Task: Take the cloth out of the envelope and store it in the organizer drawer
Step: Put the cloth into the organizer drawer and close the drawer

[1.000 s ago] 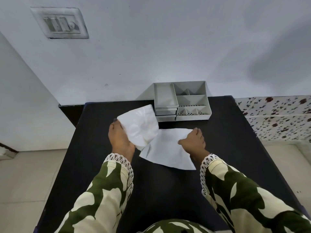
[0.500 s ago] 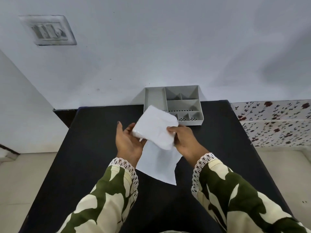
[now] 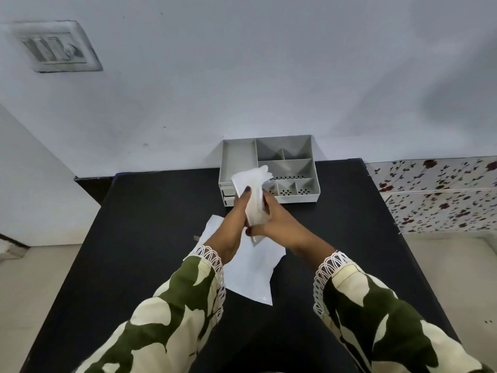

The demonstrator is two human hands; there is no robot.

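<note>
A white cloth (image 3: 252,189), folded narrow, is pressed upright between my left hand (image 3: 234,219) and my right hand (image 3: 279,224), above the middle of the black table (image 3: 150,238). Its top edge overlaps the front of the grey organizer (image 3: 269,168) as seen from here. The white envelope (image 3: 250,270) lies flat on the table beneath my wrists, with nothing holding it. The organizer stands at the table's far edge against the wall; its small drawers (image 3: 225,196) on the front left look shut and are partly hidden by my left hand.
The organizer's top has several open compartments. A white wall rises right behind the table, with a switch plate (image 3: 57,48) at upper left. A floral-patterned surface (image 3: 441,192) stands to the right. Pale floor lies on both sides.
The cloth has come fully out of the envelope, and both hands have folded it narrower and lifted it toward the organizer. The envelope now lies released on the table.
</note>
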